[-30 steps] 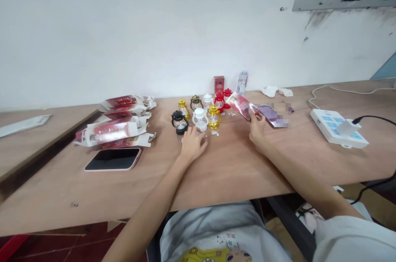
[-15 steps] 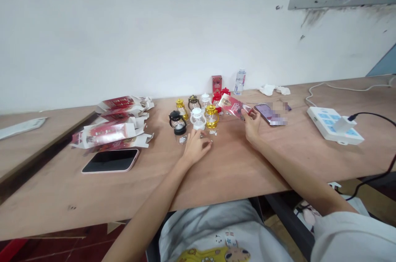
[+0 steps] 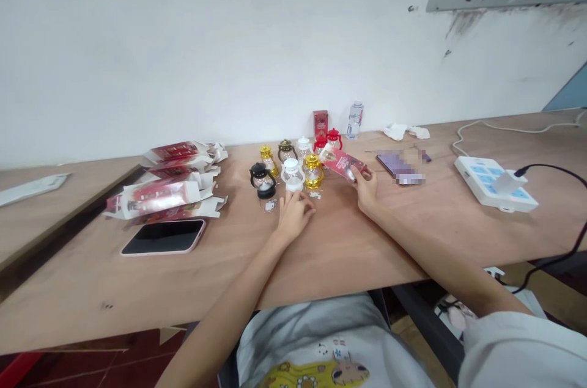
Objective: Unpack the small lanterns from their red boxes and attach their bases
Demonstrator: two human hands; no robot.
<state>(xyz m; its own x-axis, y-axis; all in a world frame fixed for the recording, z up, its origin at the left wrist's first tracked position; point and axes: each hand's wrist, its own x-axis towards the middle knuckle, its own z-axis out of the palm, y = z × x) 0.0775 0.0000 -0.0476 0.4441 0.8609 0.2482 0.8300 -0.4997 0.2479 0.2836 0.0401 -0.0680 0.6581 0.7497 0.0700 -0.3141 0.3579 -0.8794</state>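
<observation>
My right hand grips a red printed carton by its near end, fingers and thumb closed on it. The carton is tilted, with its far end beside the lanterns. My left hand is just in front of a small white lantern, fingers bent in and thumb close to them; what they pinch, if anything, is hidden. Around it stand a black lantern, a gold lantern, and, behind, more gold, bronze, white and red ones. Small clear-and-white pieces lie before the front lanterns.
Several open red cartons lie heaped at left, behind a phone. Against the wall stand an upright red box and a bottle. To the right are another phone, crumpled tissue and a power strip with cables.
My right hand has moved a little left with the carton, bringing it nearer the lanterns. My left hand has shifted slightly right, its fingers more drawn together. The lanterns stay put.
</observation>
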